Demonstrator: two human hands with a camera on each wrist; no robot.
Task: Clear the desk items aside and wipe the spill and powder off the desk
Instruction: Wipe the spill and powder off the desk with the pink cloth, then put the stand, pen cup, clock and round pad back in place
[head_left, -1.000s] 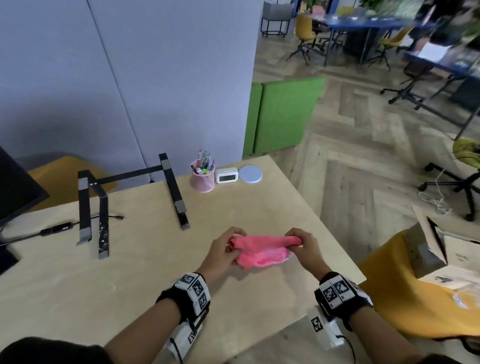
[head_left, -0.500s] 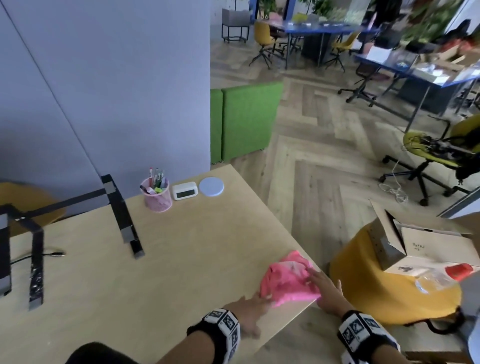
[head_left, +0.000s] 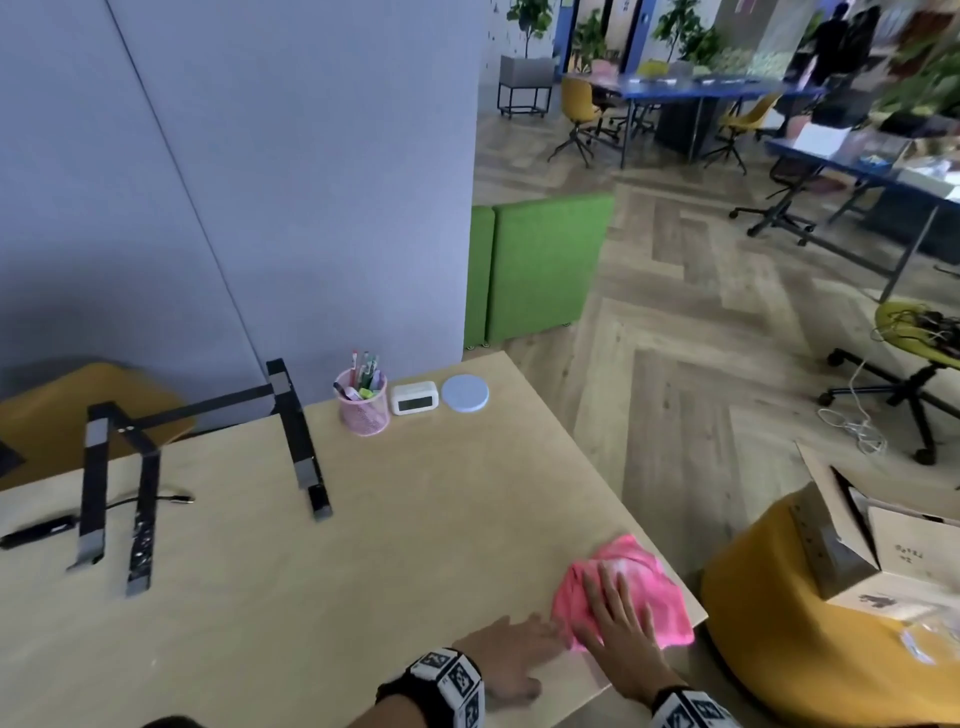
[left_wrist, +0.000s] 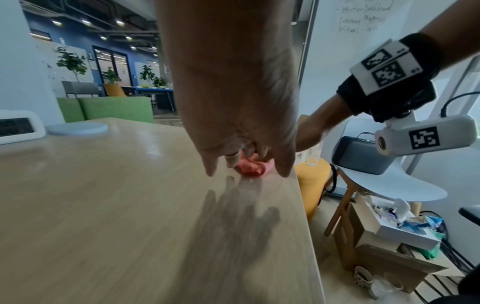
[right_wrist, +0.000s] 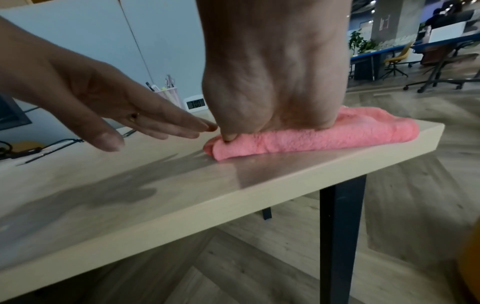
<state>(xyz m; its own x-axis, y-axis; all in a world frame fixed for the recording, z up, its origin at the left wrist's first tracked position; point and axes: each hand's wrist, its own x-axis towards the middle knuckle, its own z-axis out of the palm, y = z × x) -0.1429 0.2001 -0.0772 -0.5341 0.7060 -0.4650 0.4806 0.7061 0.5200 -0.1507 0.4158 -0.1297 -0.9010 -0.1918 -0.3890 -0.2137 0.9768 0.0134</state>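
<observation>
A folded pink cloth (head_left: 636, 584) lies on the light wooden desk (head_left: 363, 571), at its near right corner by the edge. My right hand (head_left: 615, 616) lies flat on the cloth and presses it down with straight fingers. In the right wrist view the thumb pushes into the cloth (right_wrist: 337, 135) at its left end. My left hand (head_left: 511, 657) is open beside it, palm down just above the desk, fingertips at the cloth's left edge. The left wrist view shows the left hand (left_wrist: 241, 156) with a bit of cloth (left_wrist: 253, 169) behind its fingers. No spill shows on the desk top.
A pink pen cup (head_left: 363, 410), a white clock (head_left: 414, 397) and a blue round coaster (head_left: 465, 393) stand along the back edge. A black laptop stand (head_left: 298, 447) and a cable (head_left: 36, 530) are at the left. A yellow pouf (head_left: 769, 623) carrying a cardboard box (head_left: 852, 551) sits just right of the desk.
A second ago both hands held the bunched cloth above the middle of the desk. It now lies at the right corner, with my right hand flat on it and my left hand off it.
</observation>
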